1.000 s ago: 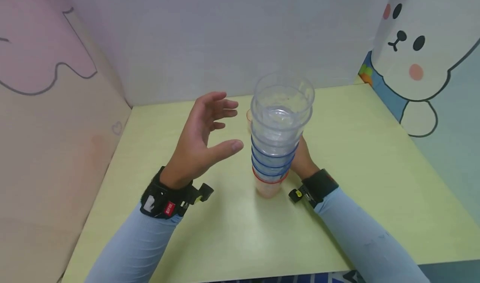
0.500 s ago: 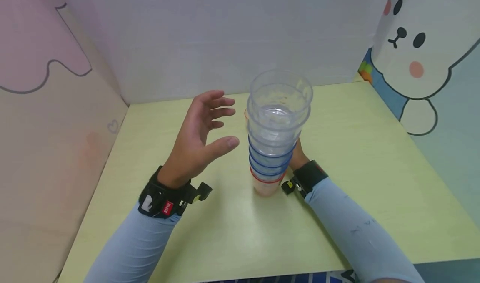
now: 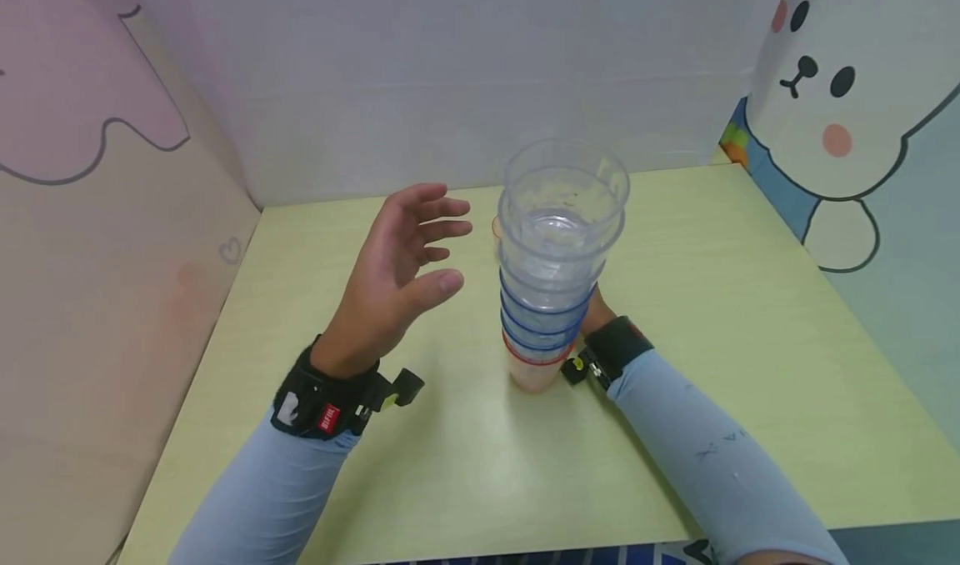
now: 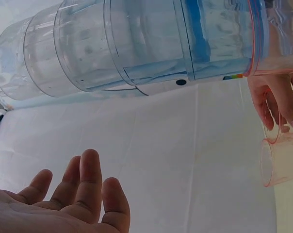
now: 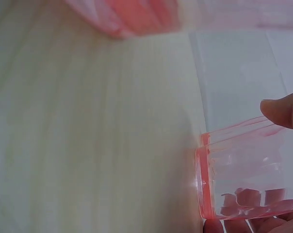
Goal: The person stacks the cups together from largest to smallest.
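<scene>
A tall stack of clear plastic cups [image 3: 558, 248], with several blue rims and a red rim low down, stands upright on the table. To its left my left hand [image 3: 390, 282] is raised, fingers relaxed and apart from the cups; the left wrist view shows its palm and fingers [image 4: 90, 184]. Mostly hidden behind the stack is my right hand [image 3: 597, 311]. In the right wrist view its thumb and fingers hold a clear red-tinted cup [image 5: 243, 170]. Beside that hand, the left wrist view shows another pinkish cup [image 4: 284, 162], which touches or nearly touches the held one.
The pale yellow table [image 3: 750, 398] ends at a white back wall [image 3: 420, 82]. A panel with a cartoon bear [image 3: 840, 115] borders it on the right. A pink and cream panel [image 3: 112, 298] borders it on the left.
My right forearm has shifted slightly left, closer to the stack. My left thumb has drawn in a little toward the palm. The cup stack stays in place.
</scene>
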The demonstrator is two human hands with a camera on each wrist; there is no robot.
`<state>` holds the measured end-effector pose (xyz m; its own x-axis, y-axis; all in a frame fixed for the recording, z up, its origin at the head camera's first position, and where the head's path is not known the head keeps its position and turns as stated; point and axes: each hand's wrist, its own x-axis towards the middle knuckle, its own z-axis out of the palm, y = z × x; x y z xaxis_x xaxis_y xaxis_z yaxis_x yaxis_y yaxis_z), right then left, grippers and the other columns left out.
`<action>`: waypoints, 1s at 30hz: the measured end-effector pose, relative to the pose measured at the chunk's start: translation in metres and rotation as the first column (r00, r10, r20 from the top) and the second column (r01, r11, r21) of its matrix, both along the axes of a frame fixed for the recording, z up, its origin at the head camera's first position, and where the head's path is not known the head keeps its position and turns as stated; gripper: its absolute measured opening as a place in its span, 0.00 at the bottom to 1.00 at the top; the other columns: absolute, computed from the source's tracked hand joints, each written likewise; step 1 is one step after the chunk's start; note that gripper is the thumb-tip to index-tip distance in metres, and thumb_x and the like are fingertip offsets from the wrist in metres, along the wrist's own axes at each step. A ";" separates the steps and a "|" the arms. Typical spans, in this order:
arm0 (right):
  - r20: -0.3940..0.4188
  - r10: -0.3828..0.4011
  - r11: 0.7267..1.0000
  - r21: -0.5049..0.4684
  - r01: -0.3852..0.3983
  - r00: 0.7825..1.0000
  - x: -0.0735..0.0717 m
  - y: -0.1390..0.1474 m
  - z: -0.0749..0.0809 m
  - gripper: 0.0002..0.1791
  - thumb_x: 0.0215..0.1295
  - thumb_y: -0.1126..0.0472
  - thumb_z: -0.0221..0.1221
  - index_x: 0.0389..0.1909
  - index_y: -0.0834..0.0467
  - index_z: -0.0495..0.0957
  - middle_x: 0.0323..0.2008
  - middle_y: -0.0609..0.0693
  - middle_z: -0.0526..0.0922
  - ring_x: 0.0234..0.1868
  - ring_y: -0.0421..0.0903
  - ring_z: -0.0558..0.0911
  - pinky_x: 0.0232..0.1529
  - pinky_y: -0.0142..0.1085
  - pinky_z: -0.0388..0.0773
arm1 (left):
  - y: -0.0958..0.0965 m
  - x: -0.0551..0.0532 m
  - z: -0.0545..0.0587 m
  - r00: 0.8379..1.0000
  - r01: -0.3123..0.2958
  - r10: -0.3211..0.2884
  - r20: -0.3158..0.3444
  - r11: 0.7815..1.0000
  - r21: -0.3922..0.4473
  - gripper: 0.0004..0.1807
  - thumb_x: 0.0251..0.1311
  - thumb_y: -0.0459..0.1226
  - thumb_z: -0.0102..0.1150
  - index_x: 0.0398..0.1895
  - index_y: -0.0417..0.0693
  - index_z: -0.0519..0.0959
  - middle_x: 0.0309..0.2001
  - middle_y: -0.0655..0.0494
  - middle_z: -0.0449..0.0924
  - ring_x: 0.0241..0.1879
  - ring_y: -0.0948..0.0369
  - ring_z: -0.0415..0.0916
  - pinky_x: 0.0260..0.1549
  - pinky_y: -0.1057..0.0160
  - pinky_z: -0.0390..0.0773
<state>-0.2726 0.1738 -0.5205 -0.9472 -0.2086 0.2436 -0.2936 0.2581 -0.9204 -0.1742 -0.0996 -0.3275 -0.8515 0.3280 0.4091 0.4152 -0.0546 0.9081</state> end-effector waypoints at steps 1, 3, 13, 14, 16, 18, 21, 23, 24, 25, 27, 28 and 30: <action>-0.017 0.011 1.000 -0.025 -0.011 1.000 -0.001 0.002 -0.004 0.24 0.64 0.58 0.54 0.53 0.72 0.65 0.50 0.69 0.72 0.58 0.55 0.71 0.69 0.48 0.61 | 0.000 0.001 0.000 1.000 0.007 -0.007 0.007 1.000 0.008 0.41 0.56 0.41 0.64 0.74 0.50 0.61 0.69 0.46 0.70 0.68 0.46 0.70 0.61 0.47 0.68; -0.072 0.020 0.998 -0.061 -0.025 0.997 -0.008 0.008 -0.020 0.25 0.64 0.52 0.56 0.53 0.67 0.69 0.51 0.64 0.74 0.60 0.55 0.71 0.71 0.47 0.60 | 0.001 0.002 0.001 1.000 0.014 -0.015 0.013 1.000 0.017 0.40 0.57 0.42 0.64 0.74 0.50 0.61 0.69 0.45 0.70 0.68 0.46 0.70 0.61 0.47 0.68; 0.032 -0.054 0.998 -0.014 0.054 0.998 0.000 0.003 0.002 0.21 0.63 0.63 0.54 0.53 0.74 0.65 0.49 0.69 0.73 0.57 0.51 0.73 0.66 0.42 0.65 | 0.002 0.005 0.002 1.000 0.008 -0.007 -0.021 1.000 0.019 0.38 0.59 0.44 0.64 0.73 0.50 0.63 0.68 0.43 0.70 0.68 0.46 0.72 0.64 0.45 0.67; 0.057 -0.067 0.997 -0.021 0.069 0.996 0.001 0.001 0.005 0.23 0.64 0.64 0.54 0.55 0.74 0.63 0.51 0.70 0.73 0.58 0.51 0.72 0.67 0.40 0.64 | 0.002 0.005 0.002 1.000 0.001 -0.001 -0.029 1.000 0.010 0.38 0.59 0.45 0.64 0.73 0.50 0.63 0.68 0.44 0.71 0.68 0.46 0.72 0.64 0.45 0.67; 0.058 -0.081 0.996 -0.039 0.083 0.995 0.001 0.000 0.009 0.25 0.65 0.65 0.54 0.59 0.73 0.62 0.54 0.67 0.73 0.60 0.48 0.72 0.68 0.39 0.64 | 0.002 0.006 0.003 0.999 -0.015 0.015 -0.045 1.000 -0.013 0.38 0.60 0.45 0.65 0.72 0.50 0.63 0.68 0.45 0.71 0.68 0.47 0.72 0.64 0.44 0.67; 0.049 -0.055 0.996 -0.070 0.058 0.997 0.001 0.000 0.013 0.24 0.68 0.67 0.55 0.62 0.71 0.63 0.54 0.63 0.75 0.59 0.44 0.73 0.66 0.38 0.67 | 0.002 0.005 0.004 0.998 -0.035 0.032 -0.057 0.999 -0.039 0.37 0.60 0.44 0.65 0.72 0.50 0.64 0.68 0.47 0.72 0.69 0.49 0.72 0.64 0.45 0.67; -0.010 -0.039 0.997 -0.070 0.038 0.999 0.000 0.002 0.019 0.20 0.69 0.68 0.59 0.60 0.68 0.68 0.49 0.56 0.79 0.53 0.39 0.77 0.61 0.39 0.73 | 0.003 0.005 0.004 0.997 -0.056 0.052 -0.064 0.996 -0.064 0.36 0.60 0.41 0.65 0.72 0.50 0.64 0.68 0.50 0.73 0.69 0.51 0.72 0.65 0.46 0.68; -0.041 -0.037 0.998 -0.057 0.034 0.998 0.000 0.004 0.023 0.21 0.69 0.66 0.61 0.61 0.65 0.70 0.51 0.55 0.80 0.55 0.39 0.78 0.63 0.41 0.74 | 0.003 0.005 0.002 0.996 -0.070 0.065 -0.066 0.994 -0.080 0.36 0.60 0.40 0.65 0.72 0.48 0.64 0.68 0.51 0.74 0.69 0.52 0.71 0.65 0.46 0.68; -0.050 -0.051 0.998 -0.048 0.048 0.997 0.001 0.006 0.025 0.23 0.69 0.65 0.62 0.62 0.64 0.70 0.52 0.54 0.81 0.57 0.40 0.78 0.65 0.42 0.73 | 0.003 0.005 0.001 0.995 -0.075 0.069 -0.066 0.993 -0.087 0.36 0.59 0.39 0.65 0.72 0.47 0.64 0.68 0.52 0.74 0.69 0.53 0.71 0.65 0.46 0.68; -0.058 -0.058 0.998 -0.038 0.056 0.997 0.002 0.007 0.027 0.24 0.68 0.64 0.63 0.63 0.63 0.70 0.54 0.56 0.80 0.59 0.43 0.77 0.67 0.45 0.72 | 0.003 0.005 0.000 0.995 -0.078 0.072 -0.068 0.993 -0.093 0.36 0.59 0.39 0.65 0.72 0.47 0.64 0.68 0.52 0.74 0.69 0.54 0.71 0.66 0.45 0.68; -0.045 -0.076 0.997 -0.013 0.076 0.996 0.006 0.010 0.034 0.27 0.68 0.60 0.64 0.65 0.60 0.69 0.59 0.56 0.79 0.64 0.48 0.76 0.71 0.49 0.69 | 0.002 0.005 -0.002 0.994 -0.082 0.074 -0.074 0.991 -0.104 0.36 0.60 0.40 0.65 0.72 0.47 0.64 0.68 0.53 0.74 0.69 0.54 0.71 0.67 0.42 0.68; -0.038 -0.089 0.996 0.008 0.089 0.995 0.008 0.011 0.039 0.29 0.68 0.59 0.65 0.67 0.59 0.69 0.61 0.56 0.78 0.67 0.50 0.74 0.72 0.51 0.67 | 0.002 0.005 -0.003 0.994 -0.081 0.074 -0.076 0.991 -0.106 0.37 0.60 0.40 0.65 0.72 0.46 0.64 0.68 0.53 0.74 0.70 0.54 0.71 0.67 0.40 0.67; 0.015 -0.129 0.991 0.028 0.128 0.992 0.012 0.012 0.049 0.28 0.69 0.56 0.64 0.67 0.57 0.69 0.62 0.56 0.78 0.68 0.53 0.74 0.72 0.54 0.68 | 0.002 0.005 -0.005 0.994 -0.082 0.073 -0.080 0.990 -0.112 0.36 0.60 0.40 0.65 0.72 0.48 0.64 0.68 0.53 0.74 0.70 0.55 0.71 0.67 0.40 0.67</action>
